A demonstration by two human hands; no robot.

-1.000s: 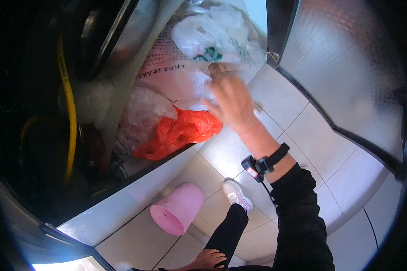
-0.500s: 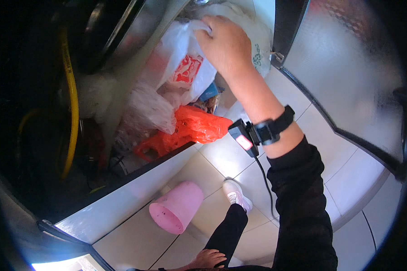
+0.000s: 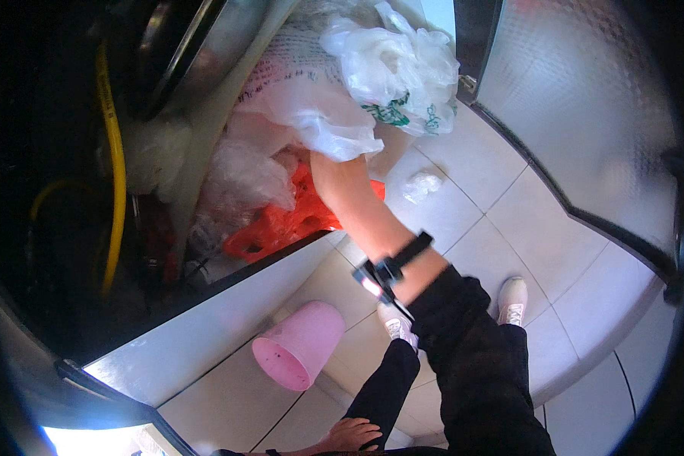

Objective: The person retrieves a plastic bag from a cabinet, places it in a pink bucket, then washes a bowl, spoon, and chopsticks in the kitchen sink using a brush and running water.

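My right hand (image 3: 333, 173) reaches into a heap of plastic bags and is mostly hidden under a translucent white bag (image 3: 315, 118); only its heel and wrist show. A black strap with a small device (image 3: 391, 267) sits on that forearm. Above lie crumpled white bags with green print (image 3: 395, 68). An orange-red bag (image 3: 281, 224) lies beside and under the wrist, with clear crumpled bags (image 3: 243, 176) to its left. My left hand (image 3: 351, 435) rests low by my dark trouser leg, fingers apart and holding nothing.
A pink bucket (image 3: 300, 346) lies on its side on the tiled floor. A yellow hose (image 3: 114, 167) and a metal basin (image 3: 197, 45) are in the dark space at left. A scrap of white plastic (image 3: 422, 185) lies on the floor. A frosted door (image 3: 577, 114) stands at right.
My right hand went up to the white bags, then came down and pushed under the translucent bag. The white bags now lie higher and cover the hand.
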